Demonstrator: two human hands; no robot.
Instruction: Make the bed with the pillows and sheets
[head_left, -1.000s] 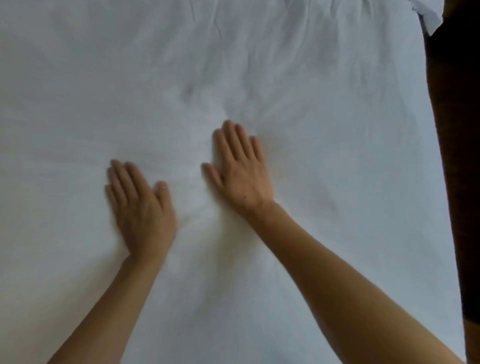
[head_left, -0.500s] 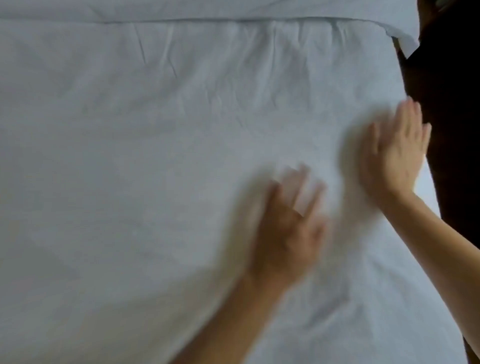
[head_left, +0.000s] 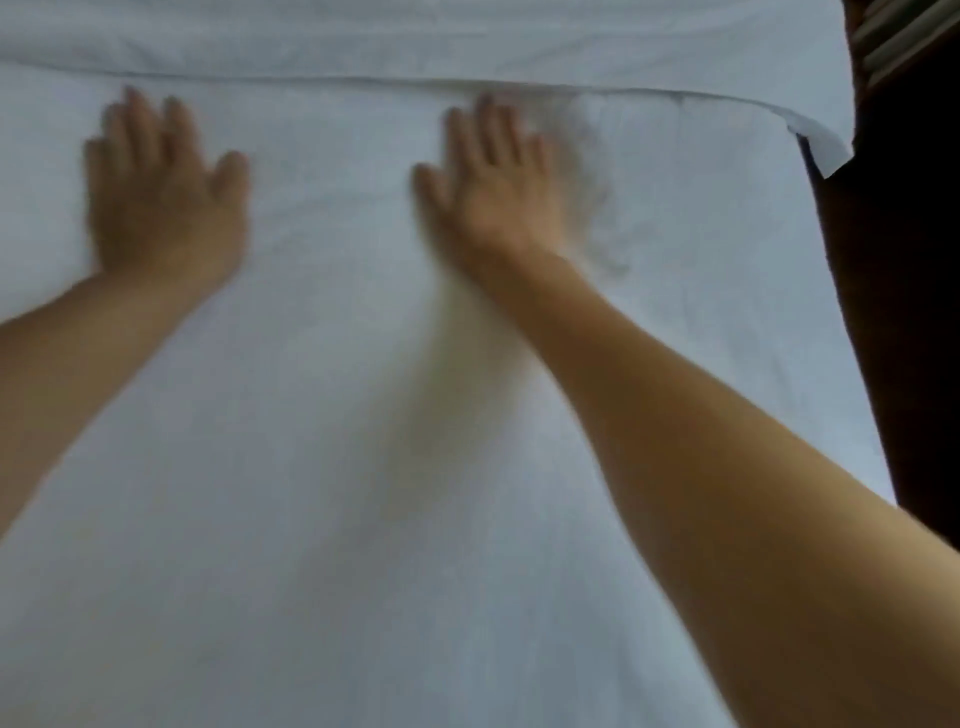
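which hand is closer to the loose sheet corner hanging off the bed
The right hand. It lies flat on the sheet nearer the flapped corner at the bed's right edge; the left hand is far over on the other side.

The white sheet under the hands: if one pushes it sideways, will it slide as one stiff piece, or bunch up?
Probably it bunches: the white sheet looks thin and floppy, with fine creases beside the right hand. Its corner droops off the bed edge, so it seems light and limp.

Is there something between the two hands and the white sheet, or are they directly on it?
Nothing visible is between them. The left hand and the right hand lie flat, fingers straight, directly on the sheet, just below its fold line.
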